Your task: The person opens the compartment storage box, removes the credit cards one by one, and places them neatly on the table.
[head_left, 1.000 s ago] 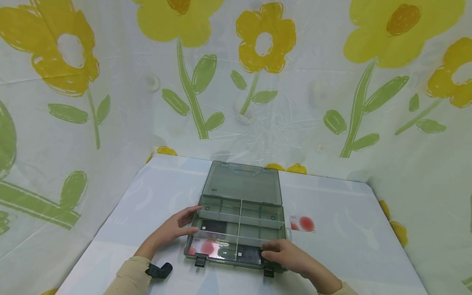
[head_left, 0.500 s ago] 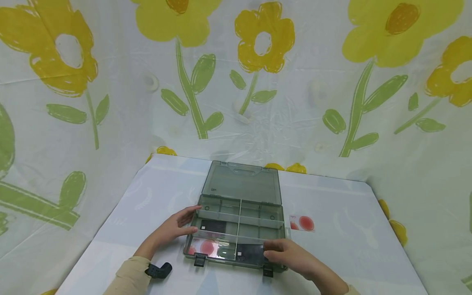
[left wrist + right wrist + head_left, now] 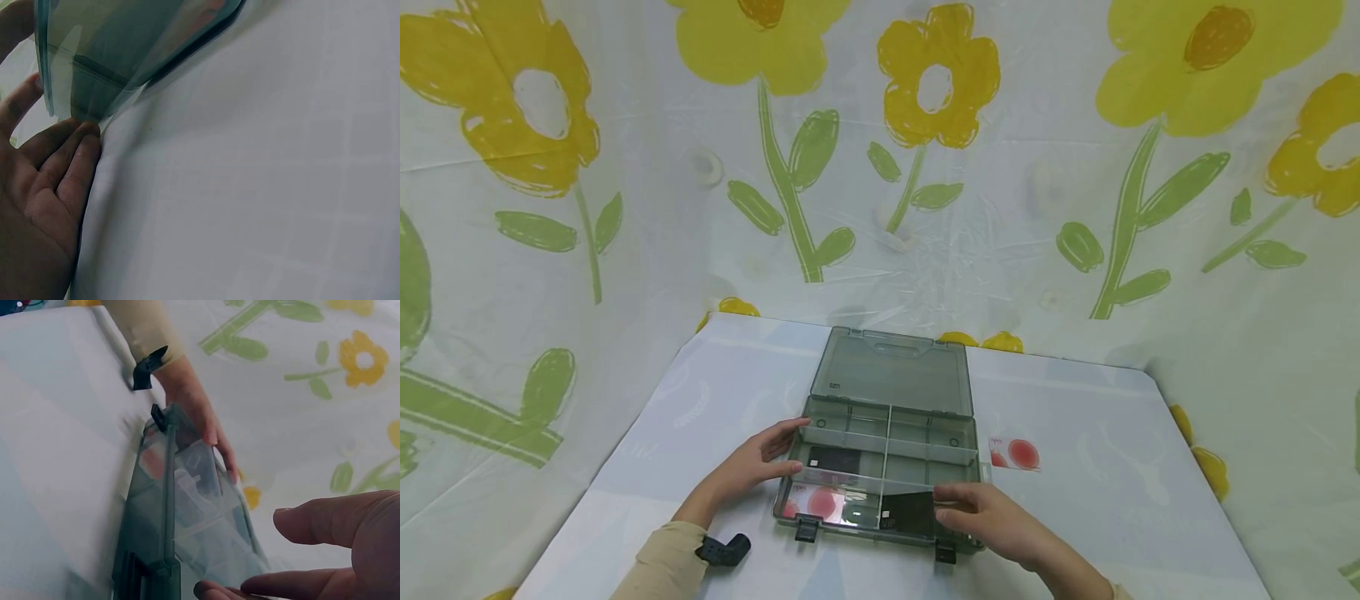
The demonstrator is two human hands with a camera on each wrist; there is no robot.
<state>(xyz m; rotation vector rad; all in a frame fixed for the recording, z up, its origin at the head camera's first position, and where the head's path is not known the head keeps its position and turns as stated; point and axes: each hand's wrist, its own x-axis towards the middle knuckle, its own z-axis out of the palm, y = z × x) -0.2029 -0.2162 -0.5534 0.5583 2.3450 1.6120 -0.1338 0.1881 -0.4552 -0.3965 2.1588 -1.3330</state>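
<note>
A smoky, see-through compartment box lies on the table with its lid raised backward. My left hand rests against the box's left side, thumb and fingers spread along the rim; the left wrist view shows its fingers fairly straight. A black card marked VIP is in the front right compartment, tilted with its right end higher. Beside that end is my right hand. In the right wrist view, a gap shows between its thumb and index finger; whether a fingertip touches the card is hidden.
Front left in the box lies a red-and-white card; behind it, another black card. A second red-and-white card lies on the table right of the box. Flower-print curtains enclose the table.
My right hand has shifted slightly right. The VIP card has gone from nearly flat to tilted, and its pale chip square no longer shows. My left hand stays in place.
</note>
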